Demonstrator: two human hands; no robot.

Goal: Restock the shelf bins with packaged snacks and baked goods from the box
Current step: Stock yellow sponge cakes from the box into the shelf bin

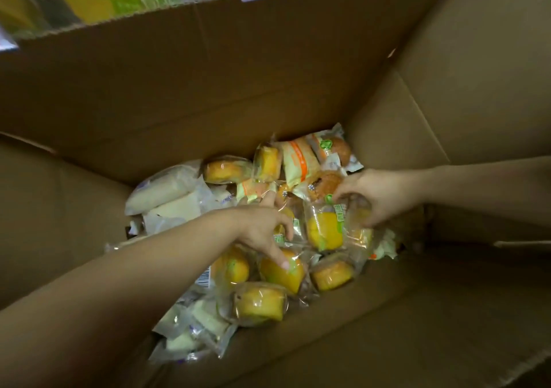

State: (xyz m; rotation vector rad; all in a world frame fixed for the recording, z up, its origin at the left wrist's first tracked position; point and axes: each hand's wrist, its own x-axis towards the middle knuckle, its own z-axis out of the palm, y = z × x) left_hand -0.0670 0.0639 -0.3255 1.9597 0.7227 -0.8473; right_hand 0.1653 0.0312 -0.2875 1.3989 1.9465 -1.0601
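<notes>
Cakes [261, 302] in the box [208, 89]: left hand [259, 229] and right hand [384, 192] fingers [278, 253] each pinch one.

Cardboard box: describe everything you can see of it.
Brown corrugated cardboard box, open, flaps standing up, creased, the far flap's edge wavy-cut. Its bottom holds a loose pile of clear-wrapped yellow cakes, pale packets at left; bare floor shows at near right. The left hand and right hand reach inside, gripping cakes.

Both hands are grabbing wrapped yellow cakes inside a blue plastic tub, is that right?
Not quite. It is a brown cardboard box, not a blue plastic tub. The head view shows the left hand and the right hand both gripping wrapped yellow cakes inside it.
</notes>
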